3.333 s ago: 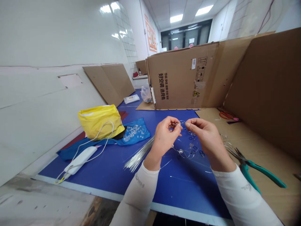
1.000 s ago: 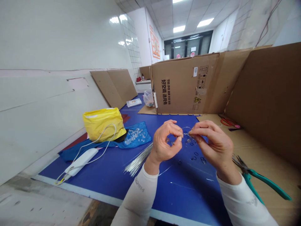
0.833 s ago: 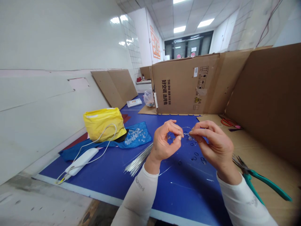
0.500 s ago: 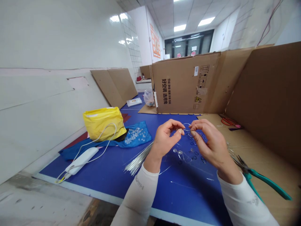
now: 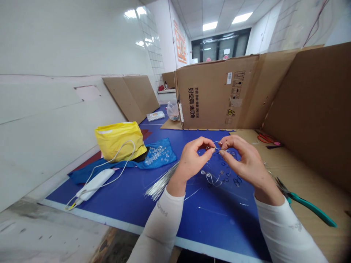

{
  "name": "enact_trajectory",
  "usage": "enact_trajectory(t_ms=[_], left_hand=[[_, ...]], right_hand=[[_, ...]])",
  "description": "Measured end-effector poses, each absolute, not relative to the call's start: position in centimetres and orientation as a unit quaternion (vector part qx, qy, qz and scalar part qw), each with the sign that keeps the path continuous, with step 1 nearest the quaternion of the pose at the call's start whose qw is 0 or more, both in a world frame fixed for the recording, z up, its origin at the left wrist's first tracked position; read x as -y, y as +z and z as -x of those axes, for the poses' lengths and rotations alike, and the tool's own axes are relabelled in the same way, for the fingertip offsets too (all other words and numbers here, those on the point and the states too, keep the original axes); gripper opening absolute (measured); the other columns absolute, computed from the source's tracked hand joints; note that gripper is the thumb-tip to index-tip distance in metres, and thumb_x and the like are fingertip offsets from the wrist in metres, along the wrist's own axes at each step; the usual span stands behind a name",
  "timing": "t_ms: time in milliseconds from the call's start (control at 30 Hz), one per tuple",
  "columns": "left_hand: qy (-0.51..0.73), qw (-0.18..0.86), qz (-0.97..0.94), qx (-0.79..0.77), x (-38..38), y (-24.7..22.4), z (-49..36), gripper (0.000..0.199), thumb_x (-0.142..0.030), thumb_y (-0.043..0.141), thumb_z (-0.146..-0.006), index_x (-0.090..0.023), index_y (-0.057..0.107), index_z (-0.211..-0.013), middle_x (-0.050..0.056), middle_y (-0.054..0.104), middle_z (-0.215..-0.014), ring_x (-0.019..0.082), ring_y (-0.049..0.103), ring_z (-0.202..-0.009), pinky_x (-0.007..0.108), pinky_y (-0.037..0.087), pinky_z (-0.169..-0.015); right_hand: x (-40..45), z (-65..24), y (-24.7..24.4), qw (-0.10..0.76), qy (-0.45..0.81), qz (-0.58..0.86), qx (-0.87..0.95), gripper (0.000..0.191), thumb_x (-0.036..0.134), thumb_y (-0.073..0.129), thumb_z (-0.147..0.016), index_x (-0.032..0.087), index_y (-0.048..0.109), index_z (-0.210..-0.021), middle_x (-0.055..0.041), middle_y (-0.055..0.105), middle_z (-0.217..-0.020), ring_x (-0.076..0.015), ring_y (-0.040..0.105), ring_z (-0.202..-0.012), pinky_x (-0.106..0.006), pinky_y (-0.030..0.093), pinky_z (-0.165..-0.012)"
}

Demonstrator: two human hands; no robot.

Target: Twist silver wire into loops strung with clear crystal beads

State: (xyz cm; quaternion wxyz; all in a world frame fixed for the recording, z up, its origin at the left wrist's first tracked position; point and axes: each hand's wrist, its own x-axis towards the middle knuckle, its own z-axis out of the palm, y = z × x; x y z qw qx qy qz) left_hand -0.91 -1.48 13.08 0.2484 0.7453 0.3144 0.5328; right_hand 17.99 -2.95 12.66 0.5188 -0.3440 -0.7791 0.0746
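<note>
My left hand (image 5: 193,159) and my right hand (image 5: 245,163) meet above the blue table, thumbs and fingertips pinched on a thin silvery wire (image 5: 217,142). A small arc of it rises between the fingertips. Under the hands, clear round beads (image 5: 208,175) sit on curved wire; whether this joins the held piece I cannot tell. Small dark rings (image 5: 237,181) lie below my right hand. A bundle of straight wires (image 5: 161,184) fans out beside my left wrist. Green-handled pliers (image 5: 312,209) rest on cardboard by my right forearm.
Loose clear beads (image 5: 157,155) lie on a blue cloth (image 5: 170,149) at left, near a yellow bag (image 5: 119,142) and a white power strip (image 5: 95,185) with its cord. A cardboard box wall (image 5: 214,98) stands behind. Red-handled scissors (image 5: 265,138) lie back right.
The fingertips of both hands have come closer together on the wire. The camera view has shifted slightly.
</note>
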Motion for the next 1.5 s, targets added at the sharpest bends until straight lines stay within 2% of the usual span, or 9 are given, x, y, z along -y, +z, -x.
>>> enact_trajectory(t_ms=[133, 267, 467, 633, 800, 1100, 1300, 1500], left_hand=[[0.525, 0.197, -0.762, -0.323, 1.2, 12.8, 1.0, 0.009, -0.010, 0.065, -0.086, -0.018, 0.067, -0.089, 0.004, 0.071, -0.093, 0.016, 0.065, -0.087, 0.031, 0.054, -0.082], [0.514, 0.153, -0.771, -0.344, 1.1, 12.5, 0.8, 0.013, -0.006, 0.064, -0.085, -0.019, 0.065, -0.086, 0.003, 0.069, -0.091, 0.016, 0.063, -0.087, 0.031, 0.052, -0.082], [0.501, 0.165, -0.760, -0.379, 0.9, 12.0, 0.4, 0.015, -0.004, 0.065, -0.083, -0.019, 0.063, -0.082, -0.001, 0.066, -0.081, 0.015, 0.060, -0.078, 0.029, 0.048, -0.075], [0.504, 0.168, -0.761, -0.372, 0.7, 12.0, 0.4, 0.014, -0.004, 0.064, -0.084, -0.018, 0.064, -0.082, -0.001, 0.064, -0.080, 0.014, 0.059, -0.076, 0.028, 0.047, -0.073], [0.482, 0.176, -0.786, -0.345, 0.8, 12.4, 0.9, 0.016, -0.008, 0.064, -0.087, -0.021, 0.072, -0.094, 0.002, 0.071, -0.093, 0.015, 0.064, -0.085, 0.029, 0.051, -0.078], [0.479, 0.140, -0.797, -0.342, 1.0, 12.8, 1.2, 0.009, -0.013, 0.066, -0.090, -0.020, 0.072, -0.090, 0.004, 0.072, -0.093, 0.018, 0.066, -0.092, 0.036, 0.053, -0.088], [0.488, 0.141, -0.781, -0.364, 0.9, 12.8, 1.2, 0.009, -0.010, 0.066, -0.088, -0.019, 0.071, -0.088, 0.003, 0.070, -0.088, 0.016, 0.064, -0.085, 0.032, 0.053, -0.081], [0.485, 0.134, -0.785, -0.362, 1.2, 13.1, 1.5, 0.010, -0.010, 0.066, -0.088, -0.019, 0.070, -0.088, 0.003, 0.070, -0.089, 0.016, 0.064, -0.086, 0.032, 0.052, -0.081]], right_hand=[[2.5, -17.8, 12.2, 0.515, 0.070, 0.348, 0.780, 0.006, 0.023, 0.063, -0.092, 0.023, 0.062, -0.086, -0.0083, 0.067, -0.107, -0.0240, 0.064, -0.102, -0.042, 0.050, -0.090], [2.1, -17.7, 11.8, 0.521, 0.133, 0.352, 0.766, 0.007, 0.022, 0.064, -0.089, 0.023, 0.065, -0.082, -0.0078, 0.067, -0.110, -0.0248, 0.063, -0.105, -0.045, 0.049, -0.094], [1.5, -17.8, 11.7, 0.518, 0.246, 0.349, 0.741, 0.012, 0.025, 0.068, -0.083, 0.020, 0.066, -0.071, -0.0090, 0.067, -0.106, -0.0252, 0.064, -0.100, -0.044, 0.048, -0.088], [1.4, -17.9, 11.8, 0.521, 0.274, 0.347, 0.730, 0.012, 0.025, 0.069, -0.081, 0.020, 0.067, -0.071, -0.0092, 0.068, -0.106, -0.0249, 0.064, -0.099, -0.043, 0.049, -0.086], [1.4, -18.0, 11.8, 0.522, 0.271, 0.340, 0.733, 0.014, 0.029, 0.071, -0.083, 0.021, 0.066, -0.071, -0.0078, 0.068, -0.103, -0.0239, 0.064, -0.096, -0.043, 0.050, -0.087], [1.2, -18.2, 11.3, 0.527, 0.248, 0.346, 0.736, 0.014, 0.029, 0.069, -0.085, 0.021, 0.064, -0.074, -0.0085, 0.069, -0.106, -0.0242, 0.065, -0.100, -0.042, 0.051, -0.088], [1.2, -17.6, 11.0, 0.524, 0.160, 0.367, 0.751, 0.004, 0.024, 0.061, -0.090, 0.023, 0.064, -0.088, -0.0061, 0.069, -0.100, -0.0215, 0.065, -0.091, -0.039, 0.052, -0.083], [1.6, -17.0, 11.3, 0.529, 0.088, 0.365, 0.761, 0.005, 0.020, 0.064, -0.089, 0.024, 0.063, -0.087, -0.0072, 0.069, -0.102, -0.0238, 0.065, -0.100, -0.043, 0.053, -0.091]])
